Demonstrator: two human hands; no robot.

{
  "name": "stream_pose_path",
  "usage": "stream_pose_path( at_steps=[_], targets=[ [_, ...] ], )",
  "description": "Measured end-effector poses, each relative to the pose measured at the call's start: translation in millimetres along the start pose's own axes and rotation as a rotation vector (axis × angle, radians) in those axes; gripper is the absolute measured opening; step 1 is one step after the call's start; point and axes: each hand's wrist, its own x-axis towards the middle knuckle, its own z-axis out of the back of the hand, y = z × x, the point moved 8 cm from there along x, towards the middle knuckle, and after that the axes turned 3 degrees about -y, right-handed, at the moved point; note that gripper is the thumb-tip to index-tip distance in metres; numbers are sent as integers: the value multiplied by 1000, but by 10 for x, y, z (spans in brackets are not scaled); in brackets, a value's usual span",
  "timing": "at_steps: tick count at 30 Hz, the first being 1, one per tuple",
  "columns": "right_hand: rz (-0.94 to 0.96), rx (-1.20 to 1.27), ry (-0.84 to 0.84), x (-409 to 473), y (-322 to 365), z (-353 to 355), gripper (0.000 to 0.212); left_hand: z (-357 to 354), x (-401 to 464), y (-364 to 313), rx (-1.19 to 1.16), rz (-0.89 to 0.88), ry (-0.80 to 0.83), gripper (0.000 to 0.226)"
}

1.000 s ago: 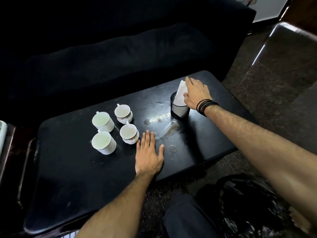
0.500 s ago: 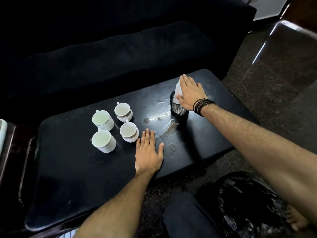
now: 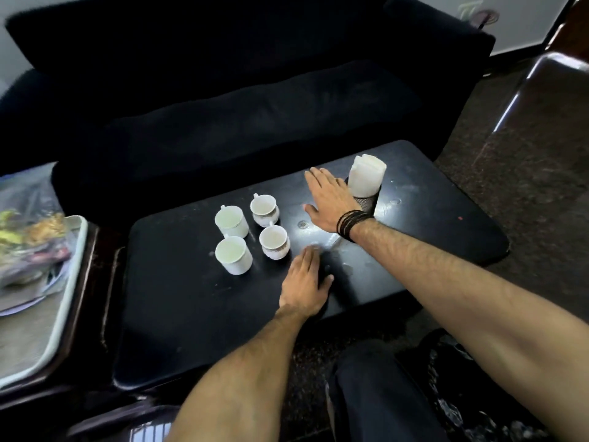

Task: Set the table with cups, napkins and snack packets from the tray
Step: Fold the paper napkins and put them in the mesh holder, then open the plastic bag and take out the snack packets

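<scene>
Several white cups (image 3: 231,222) stand grouped on the black table (image 3: 178,298): two plain ones at left, two patterned ones (image 3: 274,241) at right. A roll of white napkins (image 3: 366,175) stands upright in a black mesh holder (image 3: 366,202) at the table's far right. My right hand (image 3: 331,199), open and flat with black bands at the wrist, hovers just left of the holder and holds nothing. My left hand (image 3: 306,282) lies palm down on the table near the front edge, beside the patterned cup. At far left a pale tray (image 3: 60,317) holds snack packets (image 3: 28,240).
A black sofa (image 3: 242,100) runs close behind the table. The tray rests on a dark wooden side table (image 3: 95,330) to the left. A dark glossy chair (image 3: 541,100) stands at right. Black plastic bags (image 3: 462,393) lie on the floor by my knee.
My right hand has let go of the napkins and moved left of the holder. The view has swung left, bringing the tray into sight. My left hand stays on the table.
</scene>
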Motion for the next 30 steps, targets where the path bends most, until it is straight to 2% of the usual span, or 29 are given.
stream_pose_path(
  at_steps=[3, 7, 10, 16, 22, 30],
  targets=[
    [33, 38, 52, -5, 431, -26, 70, 390, -121, 47, -29, -60, -106, 68],
    [141, 35, 87, -14, 1027, 25, 65, 1016, -339, 508, -41, 26, -223, 66],
    [162, 46, 112, 20, 1363, 54, 65, 1382, -551, 1019, 22, 153, -225, 70],
    [289, 96, 150, 85, 2522, 37, 66, 2120, -1396, 2087, 140, 420, -269, 76],
    [430, 120, 225, 62, 3573, -143, 72, 2312, -2162, 2954, 116, 663, -209, 79],
    [545, 154, 294, 94, 4318, -453, 70, 2238, -2552, 3648, 102, 809, -164, 81]
  ],
)
